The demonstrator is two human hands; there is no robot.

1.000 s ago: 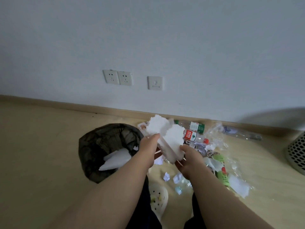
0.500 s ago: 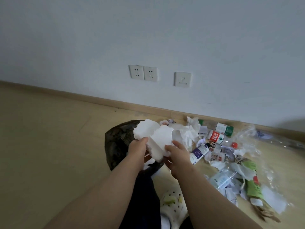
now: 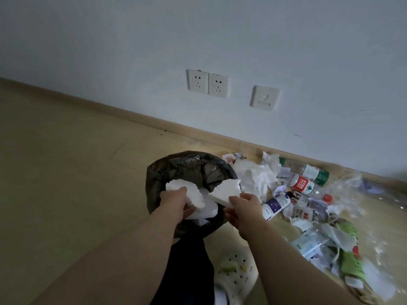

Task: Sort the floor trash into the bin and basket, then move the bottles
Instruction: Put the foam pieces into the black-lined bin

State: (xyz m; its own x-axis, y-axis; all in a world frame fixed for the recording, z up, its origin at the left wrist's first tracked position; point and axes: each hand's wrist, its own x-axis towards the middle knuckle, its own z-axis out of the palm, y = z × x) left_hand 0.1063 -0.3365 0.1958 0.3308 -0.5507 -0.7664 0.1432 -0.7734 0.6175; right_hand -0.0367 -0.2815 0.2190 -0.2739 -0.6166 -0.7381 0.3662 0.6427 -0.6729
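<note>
1. Step in hand: sorting floor trash into the bin, foam stage; bottles not yet moved
2. L hand (image 3: pixel 174 202) was clamped on one foam chunk (image 3: pixel 180 189), fingers curled over its near edge
3. R hand (image 3: pixel 244 208) gripped a 2nd foam chunk (image 3: pixel 226 190) the same way
4. The two chunks were apart, both held right over the mouth of the bin (image 3: pixel 167 170) w/ its black liner; more white scrap (image 3: pixel 204 211) lay inside below them
5. Next move, my read: open both hands so the chunks drop in. Foam is light, so release low and centred, else it could catch the rim
6. Then back to the pile at right: crumpled paper (image 3: pixel 257 175), wrappers, bottles. The red-label bottle (image 3: pixel 302 183) and green-label bottle (image 3: pixel 313 171) lay near the skirting, the purple-label bottle (image 3: pixel 276 204) just beside R hand
7. Basket wasn't in view, so can't tell where it stood
</note>
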